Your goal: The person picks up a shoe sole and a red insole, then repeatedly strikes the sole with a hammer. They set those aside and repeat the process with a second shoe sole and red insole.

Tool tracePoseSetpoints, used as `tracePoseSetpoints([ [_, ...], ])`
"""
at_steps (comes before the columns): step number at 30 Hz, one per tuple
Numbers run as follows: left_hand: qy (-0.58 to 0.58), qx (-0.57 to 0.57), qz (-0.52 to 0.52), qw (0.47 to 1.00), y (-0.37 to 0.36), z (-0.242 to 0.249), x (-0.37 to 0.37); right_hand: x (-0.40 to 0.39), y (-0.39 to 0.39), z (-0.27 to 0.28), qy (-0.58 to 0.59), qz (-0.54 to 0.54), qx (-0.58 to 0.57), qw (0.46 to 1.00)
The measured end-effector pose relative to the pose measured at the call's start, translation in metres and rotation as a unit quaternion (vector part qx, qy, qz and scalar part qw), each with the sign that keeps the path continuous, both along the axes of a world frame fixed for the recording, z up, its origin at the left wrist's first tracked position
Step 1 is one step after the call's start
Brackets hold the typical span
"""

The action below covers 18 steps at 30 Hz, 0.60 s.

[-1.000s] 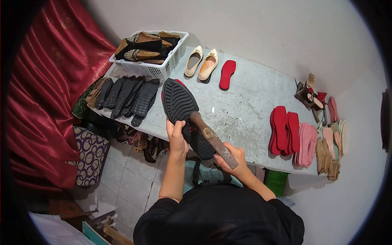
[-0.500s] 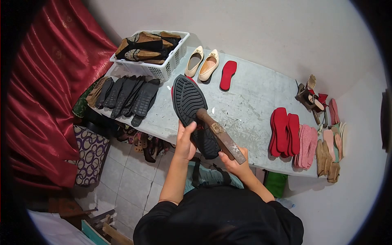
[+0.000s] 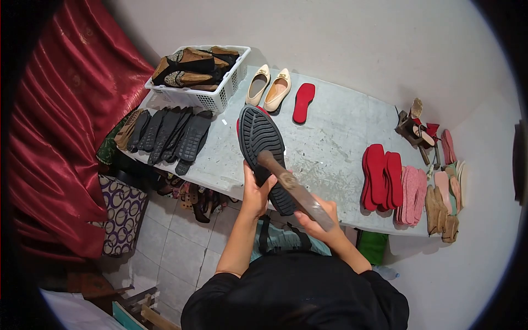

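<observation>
My left hand [image 3: 256, 193] is closed around the side of a black rubber shoe sole [image 3: 259, 135], thumb on its ridged tread. The tread faces up, and a red edge shows along the toe, under the black rubber. In my right hand [image 3: 323, 221] is a hammer [image 3: 301, 195], slightly blurred. Its round face lies over the middle of the sole in this view, and the hammer hides part of the sole and of my right fingers. Sole and hammer are held above the table's front edge.
On the grey table [image 3: 330, 137] stand cream flats [image 3: 276, 91] beside a red insole [image 3: 303, 103]. A white basket [image 3: 220, 99] of shoes and a row of black soles [image 3: 170, 132] are at left. Red insoles [image 3: 379, 179] and pink insoles [image 3: 411, 195] sit at right.
The sole has shifted slightly right and down in view. The hammer's face has moved a little left and down over the tread. Both hands keep their hold.
</observation>
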<state>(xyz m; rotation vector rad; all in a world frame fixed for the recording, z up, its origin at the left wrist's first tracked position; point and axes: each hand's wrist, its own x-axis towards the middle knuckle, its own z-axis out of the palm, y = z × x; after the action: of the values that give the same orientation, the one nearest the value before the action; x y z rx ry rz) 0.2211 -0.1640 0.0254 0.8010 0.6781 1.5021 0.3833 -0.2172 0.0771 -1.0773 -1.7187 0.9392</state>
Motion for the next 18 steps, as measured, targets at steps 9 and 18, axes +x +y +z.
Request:
tracePoseSetpoints([
  [9,-0.019,-0.027,-0.015,0.999,-0.004,0.016,0.0,-0.006,0.001,0.001,-0.018,0.008,-0.004,1.0],
  [18,-0.057,0.009,-0.022,0.998,-0.004,0.019,-0.001,-0.005,0.004,-0.004,-0.012,0.01,-0.029,0.999],
])
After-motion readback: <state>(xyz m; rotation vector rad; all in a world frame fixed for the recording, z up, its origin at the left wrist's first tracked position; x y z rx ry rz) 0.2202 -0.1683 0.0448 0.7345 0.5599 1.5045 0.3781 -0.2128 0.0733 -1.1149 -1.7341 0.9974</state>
